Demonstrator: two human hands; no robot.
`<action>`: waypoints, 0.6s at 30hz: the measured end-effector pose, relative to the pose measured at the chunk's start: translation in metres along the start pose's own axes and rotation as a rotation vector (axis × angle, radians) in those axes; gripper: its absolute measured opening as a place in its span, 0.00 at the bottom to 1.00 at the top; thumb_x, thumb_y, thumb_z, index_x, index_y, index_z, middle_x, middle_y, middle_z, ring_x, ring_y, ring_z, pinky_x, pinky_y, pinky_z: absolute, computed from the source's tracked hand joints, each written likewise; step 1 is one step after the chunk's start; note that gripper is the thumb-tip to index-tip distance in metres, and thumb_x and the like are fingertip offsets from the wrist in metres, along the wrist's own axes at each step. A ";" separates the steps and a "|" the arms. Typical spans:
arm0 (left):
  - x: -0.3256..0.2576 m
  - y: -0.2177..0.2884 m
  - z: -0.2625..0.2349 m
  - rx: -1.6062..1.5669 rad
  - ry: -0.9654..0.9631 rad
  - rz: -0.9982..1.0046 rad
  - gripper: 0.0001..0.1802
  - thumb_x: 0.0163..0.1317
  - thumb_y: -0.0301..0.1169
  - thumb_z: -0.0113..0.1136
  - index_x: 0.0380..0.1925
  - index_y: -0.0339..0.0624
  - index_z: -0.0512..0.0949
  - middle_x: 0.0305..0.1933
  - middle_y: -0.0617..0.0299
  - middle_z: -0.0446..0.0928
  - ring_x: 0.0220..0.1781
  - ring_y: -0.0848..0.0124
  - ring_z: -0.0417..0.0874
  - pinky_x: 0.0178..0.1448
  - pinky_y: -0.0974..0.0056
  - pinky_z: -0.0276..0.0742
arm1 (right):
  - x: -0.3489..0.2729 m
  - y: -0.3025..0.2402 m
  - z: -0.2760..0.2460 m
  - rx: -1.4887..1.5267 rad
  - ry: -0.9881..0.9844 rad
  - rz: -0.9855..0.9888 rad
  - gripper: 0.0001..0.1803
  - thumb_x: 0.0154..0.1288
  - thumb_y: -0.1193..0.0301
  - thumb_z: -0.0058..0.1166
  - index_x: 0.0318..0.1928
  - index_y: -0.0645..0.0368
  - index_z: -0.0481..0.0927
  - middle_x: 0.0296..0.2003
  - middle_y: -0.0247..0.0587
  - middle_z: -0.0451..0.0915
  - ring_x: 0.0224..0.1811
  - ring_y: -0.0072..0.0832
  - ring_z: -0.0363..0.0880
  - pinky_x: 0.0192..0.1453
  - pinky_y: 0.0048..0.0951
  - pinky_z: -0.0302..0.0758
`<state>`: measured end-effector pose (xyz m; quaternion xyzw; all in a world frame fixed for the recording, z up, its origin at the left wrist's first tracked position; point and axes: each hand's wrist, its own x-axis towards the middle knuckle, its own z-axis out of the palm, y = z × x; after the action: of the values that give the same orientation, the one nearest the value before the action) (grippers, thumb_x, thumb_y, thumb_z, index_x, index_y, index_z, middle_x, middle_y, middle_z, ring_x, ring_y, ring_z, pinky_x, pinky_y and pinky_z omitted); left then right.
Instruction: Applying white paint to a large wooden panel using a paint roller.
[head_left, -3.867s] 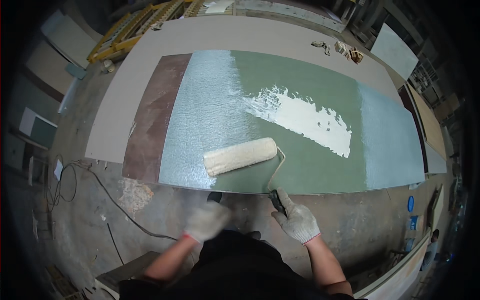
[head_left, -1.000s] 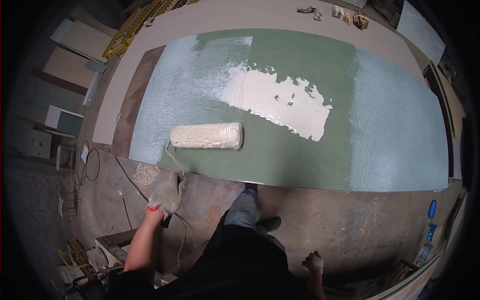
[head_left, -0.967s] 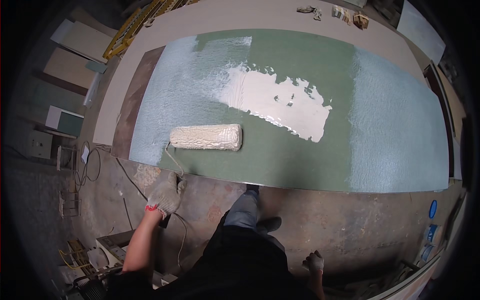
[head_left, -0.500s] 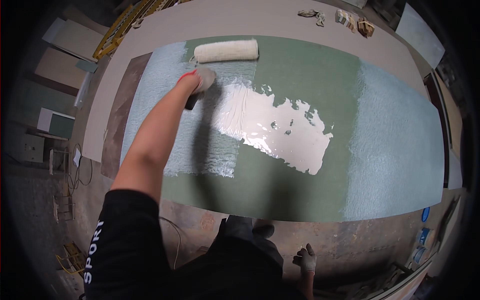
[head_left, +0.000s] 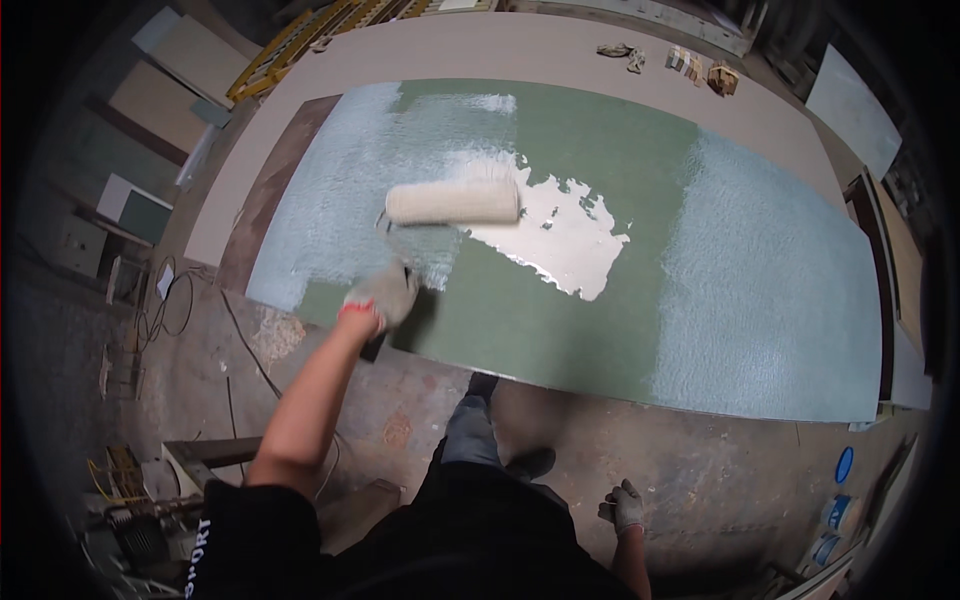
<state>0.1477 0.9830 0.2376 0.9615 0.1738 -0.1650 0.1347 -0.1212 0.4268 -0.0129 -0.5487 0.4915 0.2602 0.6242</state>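
Note:
My left hand (head_left: 385, 297), in a grey glove with a red cuff, grips the handle of a paint roller. Its cream-coloured roller sleeve (head_left: 453, 202) lies crosswise on a large green board (head_left: 560, 310) on the floor. The roller sits at the left edge of a glossy white puddle of glue (head_left: 560, 225). Both ends of the board carry a pale, rolled-out coating. My right hand (head_left: 625, 505), also gloved, hangs low beside my leg with fingers loosely curled and nothing in it.
A larger grey-beige sheet (head_left: 560, 50) lies under and behind the green board. Small blocks and a rag (head_left: 690, 62) rest on its far edge. Cables (head_left: 170, 300) trail on the concrete at left. Blue containers (head_left: 835, 510) stand at the lower right; stacked panels line both sides.
My left arm has drawn the roller back from the board's far edge toward me, into the edge of the white puddle. The right hand stays low at my side.

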 end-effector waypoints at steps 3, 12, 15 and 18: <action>-0.089 -0.003 0.026 -0.024 -0.045 -0.036 0.28 0.77 0.50 0.44 0.53 0.30 0.68 0.44 0.28 0.81 0.50 0.33 0.82 0.55 0.38 0.76 | 0.013 0.000 -0.044 0.003 -0.045 0.007 0.45 0.68 0.74 0.51 0.82 0.56 0.47 0.29 0.40 0.79 0.20 0.36 0.81 0.23 0.42 0.85; -0.113 0.020 0.026 0.022 -0.120 -0.161 0.28 0.77 0.51 0.43 0.52 0.31 0.69 0.45 0.29 0.81 0.51 0.34 0.83 0.56 0.39 0.76 | 0.020 0.014 -0.064 0.076 -0.068 0.053 0.08 0.66 0.76 0.49 0.38 0.45 0.69 0.24 0.37 0.73 0.16 0.39 0.76 0.17 0.43 0.76; -0.032 0.030 0.001 0.032 -0.046 -0.093 0.30 0.77 0.52 0.42 0.54 0.30 0.70 0.47 0.29 0.81 0.53 0.35 0.82 0.56 0.40 0.77 | 0.010 -0.003 -0.032 -0.018 -0.052 0.068 0.08 0.65 0.76 0.49 0.35 0.45 0.68 0.24 0.38 0.73 0.18 0.41 0.77 0.17 0.42 0.76; 0.069 0.060 -0.027 0.010 -0.012 0.007 0.29 0.76 0.48 0.45 0.58 0.29 0.71 0.52 0.29 0.81 0.57 0.36 0.82 0.61 0.43 0.76 | 0.002 -0.016 -0.006 0.031 -0.070 0.045 0.11 0.68 0.74 0.51 0.49 0.51 0.74 0.28 0.41 0.77 0.20 0.40 0.81 0.21 0.40 0.81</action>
<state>0.2385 0.9570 0.2490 0.9616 0.1690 -0.1713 0.1316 -0.1084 0.4167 -0.0074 -0.5185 0.4853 0.2856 0.6435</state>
